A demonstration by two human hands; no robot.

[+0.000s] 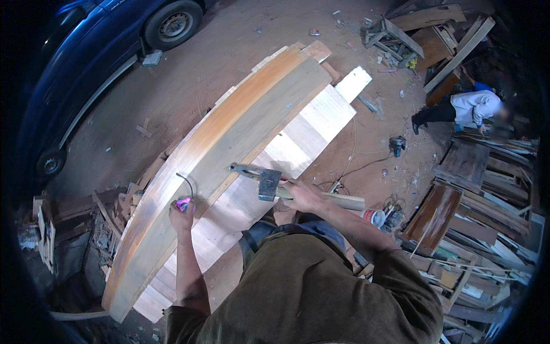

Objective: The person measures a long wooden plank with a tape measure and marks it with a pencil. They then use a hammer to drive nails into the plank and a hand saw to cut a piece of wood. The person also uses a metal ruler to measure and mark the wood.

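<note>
The left grip (182, 217) is closed around a pink tool (183, 203) between the curved board's 2 long edges; fingers obscure its kind. The right grip (303, 196) clasps an axe (269, 185) by its handle, the head past the board's right edge, partly hiding a metal tool (245, 169). Darkness swallows part of a blue vehicle (100, 63).

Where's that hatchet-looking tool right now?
In the head view, the hatchet-looking tool is near the middle, held in the person's right hand, with its dark metal head over the pale boards and its handle pointing right.
</note>
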